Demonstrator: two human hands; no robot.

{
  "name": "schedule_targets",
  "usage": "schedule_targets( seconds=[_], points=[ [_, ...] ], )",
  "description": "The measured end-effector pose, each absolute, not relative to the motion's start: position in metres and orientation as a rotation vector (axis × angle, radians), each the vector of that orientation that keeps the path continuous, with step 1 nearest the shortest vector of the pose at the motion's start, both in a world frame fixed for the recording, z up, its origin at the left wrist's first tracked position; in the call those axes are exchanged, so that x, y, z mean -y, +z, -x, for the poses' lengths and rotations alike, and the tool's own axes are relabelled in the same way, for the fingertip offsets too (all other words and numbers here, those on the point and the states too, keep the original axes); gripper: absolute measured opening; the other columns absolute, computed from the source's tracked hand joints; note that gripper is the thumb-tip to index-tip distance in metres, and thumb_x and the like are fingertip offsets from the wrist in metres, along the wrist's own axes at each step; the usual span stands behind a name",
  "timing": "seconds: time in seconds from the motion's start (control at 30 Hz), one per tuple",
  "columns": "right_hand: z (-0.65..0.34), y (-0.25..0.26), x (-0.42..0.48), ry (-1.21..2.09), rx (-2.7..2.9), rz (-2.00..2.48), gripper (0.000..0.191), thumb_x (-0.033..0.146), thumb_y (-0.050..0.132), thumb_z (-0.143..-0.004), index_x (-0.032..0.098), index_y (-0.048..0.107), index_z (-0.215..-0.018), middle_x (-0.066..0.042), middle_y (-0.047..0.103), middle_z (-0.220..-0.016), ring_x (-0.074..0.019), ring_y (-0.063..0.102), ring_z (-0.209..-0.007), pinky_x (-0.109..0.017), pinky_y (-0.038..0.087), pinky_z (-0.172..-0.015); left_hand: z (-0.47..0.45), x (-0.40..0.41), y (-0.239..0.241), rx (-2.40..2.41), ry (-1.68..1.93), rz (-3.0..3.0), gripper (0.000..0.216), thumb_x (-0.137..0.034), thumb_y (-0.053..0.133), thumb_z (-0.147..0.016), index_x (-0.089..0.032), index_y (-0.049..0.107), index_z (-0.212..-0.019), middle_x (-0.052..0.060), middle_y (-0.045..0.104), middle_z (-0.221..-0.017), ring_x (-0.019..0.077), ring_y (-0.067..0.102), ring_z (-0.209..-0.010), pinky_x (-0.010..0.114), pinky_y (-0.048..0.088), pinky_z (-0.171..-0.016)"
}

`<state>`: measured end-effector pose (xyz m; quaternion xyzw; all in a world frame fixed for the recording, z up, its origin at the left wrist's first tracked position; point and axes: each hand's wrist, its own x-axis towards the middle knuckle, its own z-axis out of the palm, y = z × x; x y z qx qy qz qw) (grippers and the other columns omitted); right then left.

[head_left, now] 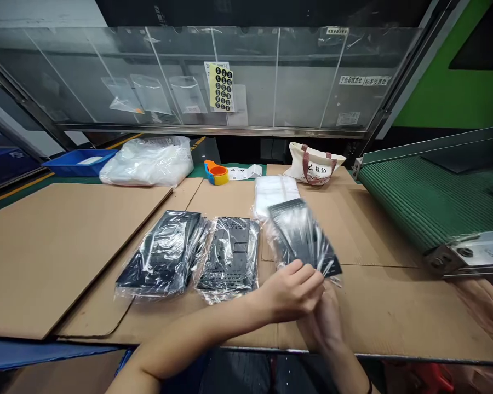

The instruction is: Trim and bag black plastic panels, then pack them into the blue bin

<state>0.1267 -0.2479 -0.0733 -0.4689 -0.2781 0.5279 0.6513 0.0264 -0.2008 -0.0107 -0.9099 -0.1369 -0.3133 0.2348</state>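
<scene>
A black flat panel in a clear plastic bag (302,232) is tilted up over the cardboard, slightly blurred. My left hand (296,291) is closed at its near edge, fingers pinched on the bag. Just behind and below, my right hand (326,317) is at the same near end, partly hidden by the left, so its fingers do not show clearly. To the left lie a bagged black panel with slots (229,254) and another batch of bagged black panels (162,254). A stack of white plastic bags (274,191) sits just beyond the held panel.
Cardboard sheets (66,241) cover the bench. Along the back are a blue tray (76,164), a plastic-wrapped bundle (150,161), a tape dispenser (217,173) and a cloth bag (315,164). A green conveyor belt (427,191) runs at right; below it shows another person's arm (487,303).
</scene>
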Motion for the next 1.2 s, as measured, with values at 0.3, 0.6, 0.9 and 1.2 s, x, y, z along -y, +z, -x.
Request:
schedule_targets(
  seconds=[0.3, 0.6, 0.9, 1.2],
  points=[
    [-0.128, -0.058, 0.237, 1.038, 0.322, 0.929, 0.027, 0.042, 0.085, -0.059, 0.025, 0.069, -0.071, 0.003, 0.071, -0.074, -0.0154, 0.065, -0.073, -0.033, 0.053, -0.082, -0.003, 0.231, -0.028, 0.78, -0.985, 2.916, 0.02, -0.012, 0.047, -0.084, -0.02, 0.047, -0.066, -0.001, 0.05, -0.061, 0.0127, 0.043, -0.054, 0.028, 0.03, -0.049],
    [-0.133, -0.058, 0.262, 1.373, 0.328, 0.94, 0.051, 0.041, 0.092, -0.045, 0.038, 0.074, -0.092, 0.0, 0.076, -0.097, -0.0243, 0.068, -0.097, -0.041, 0.053, -0.088, 0.023, 0.202, -0.016, 1.505, -3.083, 2.73, 0.077, -0.071, 0.07, -0.062, -0.022, 0.054, -0.12, 0.015, 0.056, -0.131, 0.0299, 0.055, -0.12, 0.042, 0.046, -0.098],
    [-0.119, -0.057, 0.264, 1.463, 0.489, 0.969, 0.043, 0.053, 0.087, -0.052, 0.031, 0.076, -0.087, -0.006, 0.076, -0.09, -0.0279, 0.068, -0.093, -0.048, 0.05, -0.094, 0.015, 0.228, -0.005, 1.815, -2.752, 2.874, 0.032, -0.042, 0.066, -0.083, -0.017, 0.072, -0.101, 0.008, 0.074, -0.098, 0.0246, 0.068, -0.094, 0.035, 0.053, -0.086],
    [-0.124, -0.066, 0.26, 1.542, 0.748, 1.096, 0.037, 0.055, 0.079, -0.067, 0.024, 0.076, -0.088, -0.006, 0.075, -0.089, -0.0197, 0.068, -0.082, -0.031, 0.054, -0.079, 0.106, 0.205, -0.004, 2.42, -2.619, 1.994, 0.047, -0.046, 0.069, -0.078, -0.016, 0.064, -0.115, 0.006, 0.074, -0.095, 0.0205, 0.069, -0.086, 0.032, 0.054, -0.081]
  ],
)
